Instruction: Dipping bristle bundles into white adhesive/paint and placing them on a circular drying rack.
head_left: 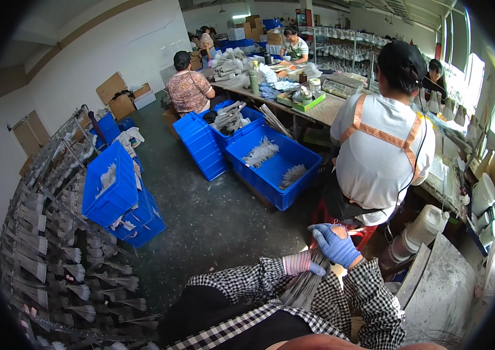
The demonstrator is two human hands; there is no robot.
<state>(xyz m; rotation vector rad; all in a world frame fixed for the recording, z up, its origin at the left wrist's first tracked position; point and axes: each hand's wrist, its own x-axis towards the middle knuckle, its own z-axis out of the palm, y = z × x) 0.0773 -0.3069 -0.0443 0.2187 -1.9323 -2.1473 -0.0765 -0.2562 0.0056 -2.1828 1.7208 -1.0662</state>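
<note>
A bundle of thin grey strands (304, 289) lies slantwise over my lap, fanning out toward my body. My left hand (303, 264), in a glove with a striped back and blue fingertips, lies across the bundle with its fingers closed on it. Just above, my right hand (336, 245), in a blue glove, is closed around the narrow upper end. What its fingers cover there is hidden. Checked sleeves reach down both forearms.
Racks of hanging grey bundles (43, 256) fill the left side. Blue crates (282, 195) stand ahead, others (142, 219) at left. A person in a white shirt (376, 157) sits close at right by the long worktable (323, 114). A grey board (440, 291) leans at lower right.
</note>
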